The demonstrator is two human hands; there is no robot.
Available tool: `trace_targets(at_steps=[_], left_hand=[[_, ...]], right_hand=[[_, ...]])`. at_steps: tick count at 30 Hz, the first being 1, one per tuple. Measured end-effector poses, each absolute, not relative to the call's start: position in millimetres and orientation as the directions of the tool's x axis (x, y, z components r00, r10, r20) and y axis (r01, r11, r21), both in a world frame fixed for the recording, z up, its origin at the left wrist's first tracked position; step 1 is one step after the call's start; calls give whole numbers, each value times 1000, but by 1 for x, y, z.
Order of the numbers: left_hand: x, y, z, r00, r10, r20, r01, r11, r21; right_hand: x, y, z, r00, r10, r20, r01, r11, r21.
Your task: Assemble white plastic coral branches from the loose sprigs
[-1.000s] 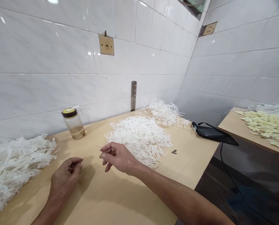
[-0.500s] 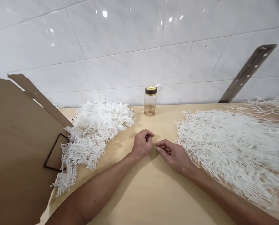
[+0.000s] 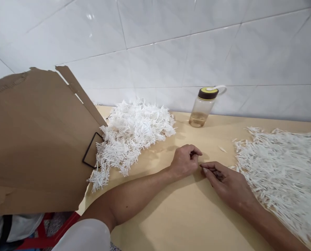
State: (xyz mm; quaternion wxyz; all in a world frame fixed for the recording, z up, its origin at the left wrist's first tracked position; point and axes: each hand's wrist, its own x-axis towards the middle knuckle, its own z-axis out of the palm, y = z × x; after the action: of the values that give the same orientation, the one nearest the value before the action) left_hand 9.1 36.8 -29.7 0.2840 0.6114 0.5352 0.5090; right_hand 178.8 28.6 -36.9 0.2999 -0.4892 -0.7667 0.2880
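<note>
Can read no text, label, brand, number or sign.
</note>
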Motion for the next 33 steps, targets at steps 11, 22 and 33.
trace_targets(at_steps=[11, 22, 33], left_hand=[[8, 32, -25, -108, 948, 298, 356, -243, 902], [-22, 25, 67, 36, 773, 633, 799, -402, 446], [-123, 5, 72, -100, 932, 348, 993, 118, -31]], right_hand=[[179, 32, -41, -378, 909, 177, 566, 378, -732], [178, 31, -30, -407, 897, 170, 599, 403, -692], [172, 29, -30, -400, 904, 150, 564, 372, -737]])
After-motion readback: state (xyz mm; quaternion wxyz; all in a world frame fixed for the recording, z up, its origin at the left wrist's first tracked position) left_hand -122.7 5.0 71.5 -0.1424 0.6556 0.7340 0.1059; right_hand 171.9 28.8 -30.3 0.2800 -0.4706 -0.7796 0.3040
